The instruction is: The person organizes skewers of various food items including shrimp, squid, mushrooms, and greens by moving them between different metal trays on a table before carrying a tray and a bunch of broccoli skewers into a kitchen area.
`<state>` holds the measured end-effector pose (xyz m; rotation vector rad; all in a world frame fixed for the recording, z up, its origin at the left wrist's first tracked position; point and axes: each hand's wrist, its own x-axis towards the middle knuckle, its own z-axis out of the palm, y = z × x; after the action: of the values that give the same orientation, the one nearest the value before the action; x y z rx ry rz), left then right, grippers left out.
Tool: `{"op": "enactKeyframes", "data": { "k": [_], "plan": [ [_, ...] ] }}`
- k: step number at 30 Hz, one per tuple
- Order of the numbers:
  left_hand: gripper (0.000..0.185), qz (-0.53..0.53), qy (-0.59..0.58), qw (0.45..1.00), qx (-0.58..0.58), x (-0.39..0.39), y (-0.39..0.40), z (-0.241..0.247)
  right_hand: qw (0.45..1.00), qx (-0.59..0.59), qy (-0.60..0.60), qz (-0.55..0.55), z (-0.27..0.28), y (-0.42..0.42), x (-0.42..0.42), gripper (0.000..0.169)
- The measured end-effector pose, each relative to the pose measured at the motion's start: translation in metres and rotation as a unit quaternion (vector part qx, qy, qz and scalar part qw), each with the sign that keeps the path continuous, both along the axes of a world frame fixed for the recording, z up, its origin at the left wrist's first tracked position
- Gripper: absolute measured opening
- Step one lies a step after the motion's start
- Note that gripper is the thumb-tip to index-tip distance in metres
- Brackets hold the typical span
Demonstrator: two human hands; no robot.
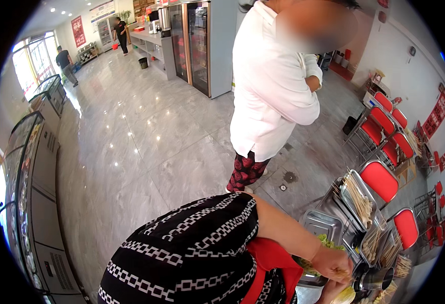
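My left hand (332, 263) is bent over the work table with its fingers curled. A small brownish patch shows at its fingers, too blurred to name or to say whether it is held. My right hand (329, 292) lies just below it, close against it and partly cut off by the frame's bottom edge. Leafy green lettuce (325, 243) sits beside and under my left wrist. A pale yellow-green leafy vegetable (344, 295) is next to my right hand. Just right of both hands stands a steel pot (377, 279).
Steel trays of skewers (359, 201) stand beyond my hands, near a bare-bottomed steel tray (323, 224). Red chairs (380, 180) line the right. A person in white (272, 83) stands close by, arms crossed. Display coolers (42, 190) run along the left; two people are farther back.
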<state>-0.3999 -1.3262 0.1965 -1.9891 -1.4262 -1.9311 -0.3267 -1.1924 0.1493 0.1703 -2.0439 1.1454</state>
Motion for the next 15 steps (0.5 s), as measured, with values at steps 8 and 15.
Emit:
{"op": "enactKeyframes", "data": {
  "k": [8,15],
  "plan": [
    [0.031,0.135,-0.159,0.975,-0.077,-0.051,0.053,0.048,0.964,-0.124,-0.236,0.007,-0.057,0.072,0.015,0.027],
    [0.036,0.046,-0.2,0.937,-0.283,-0.056,0.05,0.058,0.948,-0.14,-0.285,-0.041,-0.017,0.027,0.051,0.019]
  ]
}}
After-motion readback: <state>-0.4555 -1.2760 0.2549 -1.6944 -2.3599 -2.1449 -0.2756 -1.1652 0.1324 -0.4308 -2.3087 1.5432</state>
